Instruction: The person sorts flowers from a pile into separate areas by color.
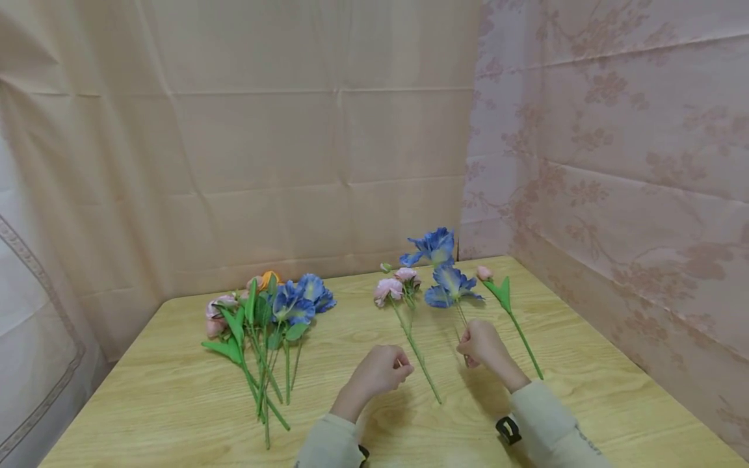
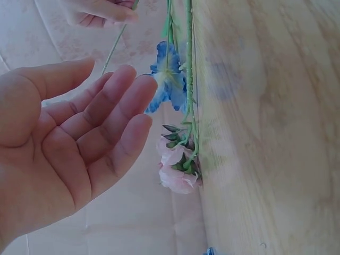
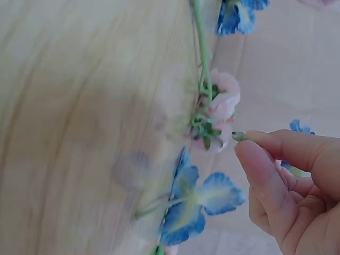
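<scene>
My right hand pinches the lower end of a blue iris's thin stem between thumb and fingertips. In the right wrist view the stem's cut end pokes out past the thumb. Two blue iris blooms show beyond this hand: an upper one, and a lower one overlapping it. My left hand hovers over the table, fingers loosely bent and nothing in the palm. Between the hands lies a branch of pink blossoms, its green stem pointing towards me. A pink tulip with green leaves lies right of my right hand.
On the table's left side lies a loose pile of flowers: blue irises, pink blooms, an orange bloom and green leaves. Behind the wooden table hangs a beige curtain; a patterned pink cloth hangs along the right.
</scene>
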Tool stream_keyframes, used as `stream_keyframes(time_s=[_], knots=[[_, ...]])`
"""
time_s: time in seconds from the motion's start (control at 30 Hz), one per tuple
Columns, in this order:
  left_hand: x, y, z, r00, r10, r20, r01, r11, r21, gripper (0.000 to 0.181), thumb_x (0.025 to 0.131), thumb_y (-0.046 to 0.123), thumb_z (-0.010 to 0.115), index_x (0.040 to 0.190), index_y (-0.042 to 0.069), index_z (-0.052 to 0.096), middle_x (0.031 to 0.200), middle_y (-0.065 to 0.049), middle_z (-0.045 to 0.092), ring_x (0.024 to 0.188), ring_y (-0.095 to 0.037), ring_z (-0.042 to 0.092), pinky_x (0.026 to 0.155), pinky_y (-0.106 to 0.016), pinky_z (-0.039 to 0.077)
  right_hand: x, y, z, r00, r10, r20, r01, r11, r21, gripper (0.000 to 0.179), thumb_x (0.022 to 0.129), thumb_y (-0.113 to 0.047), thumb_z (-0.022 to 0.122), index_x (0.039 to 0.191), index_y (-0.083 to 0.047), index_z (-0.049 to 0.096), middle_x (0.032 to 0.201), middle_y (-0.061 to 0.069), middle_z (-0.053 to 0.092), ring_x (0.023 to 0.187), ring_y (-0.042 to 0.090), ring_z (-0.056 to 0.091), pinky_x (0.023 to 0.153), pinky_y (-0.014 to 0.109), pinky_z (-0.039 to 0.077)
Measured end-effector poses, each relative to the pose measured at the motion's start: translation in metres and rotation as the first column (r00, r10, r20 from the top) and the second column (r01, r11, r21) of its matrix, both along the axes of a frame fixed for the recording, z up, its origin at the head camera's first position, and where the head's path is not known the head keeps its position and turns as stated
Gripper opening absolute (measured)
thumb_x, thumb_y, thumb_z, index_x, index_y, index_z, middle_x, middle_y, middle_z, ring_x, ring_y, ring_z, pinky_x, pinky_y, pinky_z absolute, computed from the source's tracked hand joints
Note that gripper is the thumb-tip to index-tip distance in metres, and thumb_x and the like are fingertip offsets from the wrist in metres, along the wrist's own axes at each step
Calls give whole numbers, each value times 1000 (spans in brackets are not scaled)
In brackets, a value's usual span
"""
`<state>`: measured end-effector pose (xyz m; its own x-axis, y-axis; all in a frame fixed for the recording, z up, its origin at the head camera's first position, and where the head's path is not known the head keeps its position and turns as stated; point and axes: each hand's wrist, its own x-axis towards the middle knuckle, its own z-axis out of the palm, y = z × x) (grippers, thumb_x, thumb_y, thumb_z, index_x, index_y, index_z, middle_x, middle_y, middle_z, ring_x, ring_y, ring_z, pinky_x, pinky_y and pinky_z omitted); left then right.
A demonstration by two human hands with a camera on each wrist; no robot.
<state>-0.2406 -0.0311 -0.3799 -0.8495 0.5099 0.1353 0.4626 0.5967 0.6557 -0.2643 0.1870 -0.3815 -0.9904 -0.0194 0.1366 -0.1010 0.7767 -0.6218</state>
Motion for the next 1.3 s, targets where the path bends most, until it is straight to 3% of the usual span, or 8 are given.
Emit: stream_keyframes(time_s=[0.27, 0.47, 0.73, 0.97, 1.13, 1.3], knots=[[-1, 1, -3, 1000, -9, 9, 10, 1000, -23, 14, 85, 14, 60, 76, 4, 61, 61, 3, 53, 47, -7, 49, 43, -22, 41, -3, 18, 0, 1000, 14, -4, -14, 991, 131, 26, 63, 13, 44, 42, -2, 50, 36, 7, 49, 31, 17, 50, 33, 18, 31], [0, 2, -3, 1000, -7, -15, 7, 999, -39, 13, 85, 14, 61, 76, 4, 61, 61, 3, 53, 48, -6, 49, 43, -21, 40, -3, 22, -2, 999, 8, 34, -15, 974, 228, 19, 62, 14, 47, 49, 1, 50, 36, 7, 50, 31, 16, 51, 33, 17, 32], [-1, 1, -4, 1000, -7, 13, 8, 999, -48, 14, 85, 15, 61, 77, 3, 62, 61, 2, 54, 48, -6, 49, 43, -22, 40, -6, 28, -9, 995, -21, 102, -8, 963, 269, 20, 52, 19, 48, 62, 2, 46, 43, 8, 50, 30, 13, 49, 32, 18, 37], [-2, 1, -7, 1000, -10, 7, 11, 996, -85, 13, 84, 16, 61, 76, 5, 62, 62, 4, 53, 50, -6, 48, 46, -22, 40, -7, 28, -9, 981, -54, 187, 6, 969, 246, 21, 56, 18, 58, 68, 5, 45, 51, 13, 50, 34, 16, 52, 36, 22, 43], [0, 1, -6, 1000, -17, 1, 17, 996, -93, 14, 84, 16, 62, 75, 6, 62, 62, 5, 54, 51, -5, 48, 47, -21, 40, -7, 26, -8, 975, -62, 216, 2, 964, 265, 19, 59, 16, 61, 64, 5, 47, 46, 11, 51, 33, 15, 52, 36, 22, 43], [1, -1, -5, 998, -27, 58, 31, 997, -76, 14, 85, 18, 61, 79, 5, 62, 66, 3, 56, 52, -6, 50, 47, -23, 42, -9, 26, -7, 964, -61, 259, -22, 952, 306, 18, 58, 16, 55, 64, 3, 45, 47, 13, 51, 35, 15, 53, 37, 18, 40]])
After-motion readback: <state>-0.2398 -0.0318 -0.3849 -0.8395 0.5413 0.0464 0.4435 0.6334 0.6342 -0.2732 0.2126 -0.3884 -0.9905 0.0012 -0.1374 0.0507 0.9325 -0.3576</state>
